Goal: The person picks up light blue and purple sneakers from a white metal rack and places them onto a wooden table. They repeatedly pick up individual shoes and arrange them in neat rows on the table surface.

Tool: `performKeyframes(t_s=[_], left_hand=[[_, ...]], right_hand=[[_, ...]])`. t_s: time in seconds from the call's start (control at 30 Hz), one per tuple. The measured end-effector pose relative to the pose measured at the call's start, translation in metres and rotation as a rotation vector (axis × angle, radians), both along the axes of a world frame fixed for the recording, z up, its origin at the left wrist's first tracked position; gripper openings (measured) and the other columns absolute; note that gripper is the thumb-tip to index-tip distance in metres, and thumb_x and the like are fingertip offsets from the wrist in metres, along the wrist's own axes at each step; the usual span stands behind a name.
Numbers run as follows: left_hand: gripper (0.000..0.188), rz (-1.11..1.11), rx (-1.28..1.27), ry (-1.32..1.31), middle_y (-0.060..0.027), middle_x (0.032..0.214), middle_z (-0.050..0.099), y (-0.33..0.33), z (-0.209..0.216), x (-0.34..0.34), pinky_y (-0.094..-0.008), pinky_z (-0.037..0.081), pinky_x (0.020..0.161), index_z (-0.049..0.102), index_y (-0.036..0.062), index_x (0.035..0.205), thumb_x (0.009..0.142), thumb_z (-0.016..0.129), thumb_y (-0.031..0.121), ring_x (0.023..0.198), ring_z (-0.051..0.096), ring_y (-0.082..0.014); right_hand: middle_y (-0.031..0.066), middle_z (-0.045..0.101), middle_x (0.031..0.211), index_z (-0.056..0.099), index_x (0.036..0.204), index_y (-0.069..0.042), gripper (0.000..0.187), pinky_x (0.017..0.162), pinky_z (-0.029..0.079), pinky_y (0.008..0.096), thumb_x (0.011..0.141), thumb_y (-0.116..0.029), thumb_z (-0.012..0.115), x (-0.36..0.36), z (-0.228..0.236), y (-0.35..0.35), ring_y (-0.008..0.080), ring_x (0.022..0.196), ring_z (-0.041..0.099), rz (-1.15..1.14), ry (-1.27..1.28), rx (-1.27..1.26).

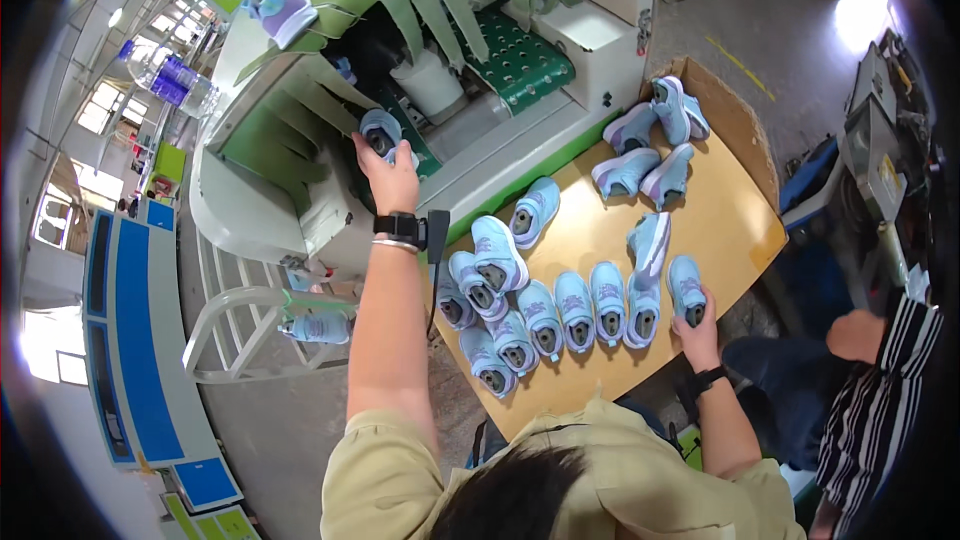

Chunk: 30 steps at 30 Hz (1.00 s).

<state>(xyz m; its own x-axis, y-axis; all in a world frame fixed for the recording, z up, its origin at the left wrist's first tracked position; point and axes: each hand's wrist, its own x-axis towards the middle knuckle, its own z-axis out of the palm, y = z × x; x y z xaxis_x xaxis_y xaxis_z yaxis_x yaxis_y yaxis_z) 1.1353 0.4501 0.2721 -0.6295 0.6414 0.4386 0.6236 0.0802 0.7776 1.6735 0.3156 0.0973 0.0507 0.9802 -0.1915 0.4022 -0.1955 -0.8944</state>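
My left hand (390,175) reaches forward to the opening of a white machine, its fingers closed around a light blue sneaker (380,128) by a green perforated belt. At the right edge of a cardboard-covered table (570,380), my right hand (698,325) grips the heel end of another light blue sneaker (685,280). Left of that one, several more sneakers (576,310) stand in a row with dark inserts in their openings. Others (490,265) cluster at the table's left, some overlapping. A further group (650,140) lies at the far right corner, some on their sides.
Green strip curtains (440,15) hang over the machine's opening (525,55). One sneaker (280,15) rests on top, near a bottle (175,80). Another (318,327) sits by a white rail frame (230,310). A co-worker in a striped sleeve (880,390) is close on my right.
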Motion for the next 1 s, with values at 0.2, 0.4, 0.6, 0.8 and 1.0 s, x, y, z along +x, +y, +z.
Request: performKeyframes(t_s=[0.2, 0.4, 0.6, 0.8, 1.0], left_hand=[[0.078, -0.191, -0.022, 0.089, -0.0290, 0.162, 0.023, -0.081, -0.013, 0.058, -0.0471, 0.022, 0.123, 0.029, -0.0015, 0.156, 0.092, 0.069, 0.017, 0.151, 0.025, -0.0426], [0.078, -0.348, -0.731, 0.234, -0.0241, 0.168, 0.013, -0.195, -0.059, 0.130, -0.0649, 0.017, 0.119, 0.042, 0.0116, 0.154, 0.086, 0.075, 0.028, 0.152, 0.016, -0.0504], [0.078, -0.582, -0.945, 0.390, -0.0206, 0.169, 0.012, -0.232, -0.095, 0.167, -0.0777, 0.009, 0.113, 0.043, 0.0164, 0.154, 0.088, 0.070, 0.046, 0.151, 0.009, -0.0546], [0.082, -0.570, -0.938, 0.399, -0.0221, 0.169, 0.013, -0.248, -0.121, 0.160, -0.0757, 0.010, 0.114, 0.041, 0.0170, 0.156, 0.085, 0.072, 0.044, 0.150, 0.006, -0.0594], [0.081, -0.584, -0.930, 0.411, -0.0226, 0.169, 0.013, -0.247, -0.122, 0.161, -0.0759, 0.015, 0.113, 0.040, 0.0169, 0.156, 0.086, 0.072, 0.042, 0.149, 0.006, -0.0608]], right_hand=[[0.0188, 0.048, 0.143, 0.030, 0.154, -0.002, 0.077, 0.110, 0.040, 0.0381, 0.087, -0.002, 0.068, -0.003, 0.046, 0.045, 0.0285, 0.132, 0.049, -0.251, 0.198, 0.213], [0.0135, 0.047, 0.148, 0.038, 0.152, -0.007, 0.073, 0.110, 0.045, 0.0402, 0.088, -0.010, 0.072, -0.199, 0.225, 0.174, 0.0276, 0.133, 0.051, 0.223, 0.315, 0.746], [0.0210, 0.047, 0.150, 0.036, 0.155, -0.020, 0.081, 0.106, 0.042, 0.0553, 0.083, -0.012, 0.071, -0.334, 0.187, 0.285, 0.0427, 0.132, 0.050, 0.274, -0.276, 0.506], [0.0247, 0.035, 0.159, 0.028, 0.159, -0.015, 0.087, 0.114, 0.028, 0.0646, 0.086, -0.025, 0.073, -0.326, 0.150, 0.223, 0.0443, 0.144, 0.036, 0.297, -0.327, 0.503], [0.0104, 0.050, 0.151, 0.065, 0.135, -0.014, 0.068, 0.109, 0.038, 0.0569, 0.082, -0.056, 0.071, -0.104, 0.063, 0.189, 0.0354, 0.136, 0.046, 0.660, -0.839, -0.153]])
